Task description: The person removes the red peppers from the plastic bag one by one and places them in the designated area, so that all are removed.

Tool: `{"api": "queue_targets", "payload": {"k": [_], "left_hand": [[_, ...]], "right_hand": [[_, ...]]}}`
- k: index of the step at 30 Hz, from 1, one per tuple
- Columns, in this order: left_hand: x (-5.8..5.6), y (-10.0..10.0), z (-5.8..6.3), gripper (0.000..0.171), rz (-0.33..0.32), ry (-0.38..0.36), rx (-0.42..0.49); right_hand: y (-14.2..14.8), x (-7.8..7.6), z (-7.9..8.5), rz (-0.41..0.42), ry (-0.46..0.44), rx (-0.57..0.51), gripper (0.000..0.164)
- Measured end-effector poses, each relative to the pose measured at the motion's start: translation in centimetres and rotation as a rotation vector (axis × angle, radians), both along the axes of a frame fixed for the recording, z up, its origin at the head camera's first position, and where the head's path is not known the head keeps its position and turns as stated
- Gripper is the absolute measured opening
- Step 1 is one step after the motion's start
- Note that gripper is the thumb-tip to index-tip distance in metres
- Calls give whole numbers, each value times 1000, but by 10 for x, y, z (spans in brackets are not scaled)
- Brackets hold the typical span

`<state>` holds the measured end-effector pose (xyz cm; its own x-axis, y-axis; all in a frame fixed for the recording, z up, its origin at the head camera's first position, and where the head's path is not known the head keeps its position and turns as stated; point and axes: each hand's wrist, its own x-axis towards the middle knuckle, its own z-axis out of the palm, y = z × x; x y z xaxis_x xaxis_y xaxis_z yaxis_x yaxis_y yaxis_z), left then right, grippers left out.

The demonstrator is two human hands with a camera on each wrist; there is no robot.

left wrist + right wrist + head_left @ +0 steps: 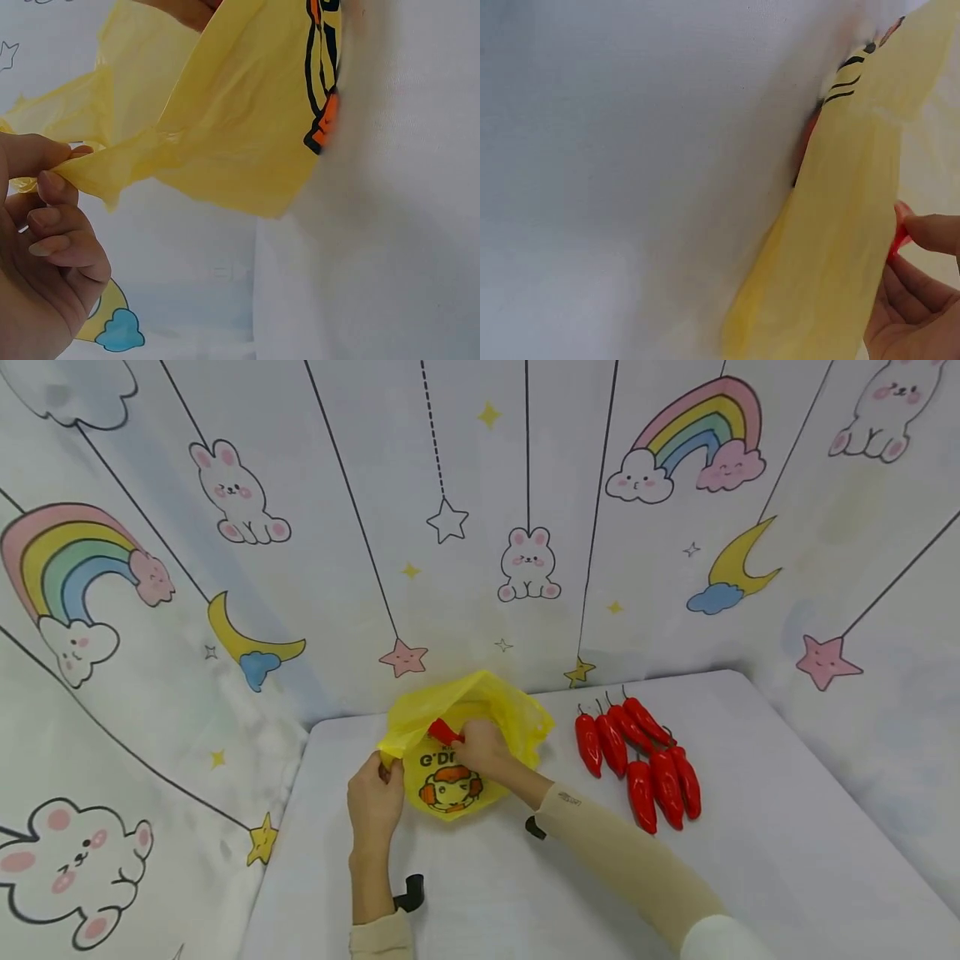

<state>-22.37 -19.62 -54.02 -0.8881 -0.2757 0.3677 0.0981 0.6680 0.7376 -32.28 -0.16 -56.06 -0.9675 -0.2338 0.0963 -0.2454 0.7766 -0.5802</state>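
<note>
A yellow plastic bag [521, 718], printed with dark lettering and a cartoon face, stands at the back of the table with its mouth spread. My left hand [373, 797] pinches the left edge of that mouth; in the left wrist view, thumb and fingertips [64, 184] grip the thin plastic. At the bag's mouth my right hand [483, 750] holds a red chili pepper [444, 732]. The right wrist view shows a bit of the pepper [901, 236] between thumb and fingers, the rest hidden behind the bag's wall [840, 217].
Several glossy red chili peppers [588, 745] with dark stems lie in two rough rows right of the bag. They rest on a white table [300, 877]. A white wall covering [465, 460] with rabbits, stars and rainbows rises along the back and sides.
</note>
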Motion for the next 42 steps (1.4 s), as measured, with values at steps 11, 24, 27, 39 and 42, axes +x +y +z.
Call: {"api": "queue_targets", "payload": {"k": [11, 24, 27, 39, 42], "left_hand": [[2, -3, 3, 16, -3, 12, 15], [4, 5, 8, 15, -17, 39, 10], [5, 7, 10, 15, -24, 35, 5], [12, 1, 12, 22, -3, -39, -23], [13, -1, 15, 25, -11, -34, -31]], "right_hand": [[31, 31, 28, 8, 60, -56, 15], [80, 76, 56, -22, 34, -162, 21], [91, 84, 61, -61, 21, -172, 23], [133, 117, 66, -150, 4, -255, 28], [144, 127, 67, -188, 6, -278, 30]]}}
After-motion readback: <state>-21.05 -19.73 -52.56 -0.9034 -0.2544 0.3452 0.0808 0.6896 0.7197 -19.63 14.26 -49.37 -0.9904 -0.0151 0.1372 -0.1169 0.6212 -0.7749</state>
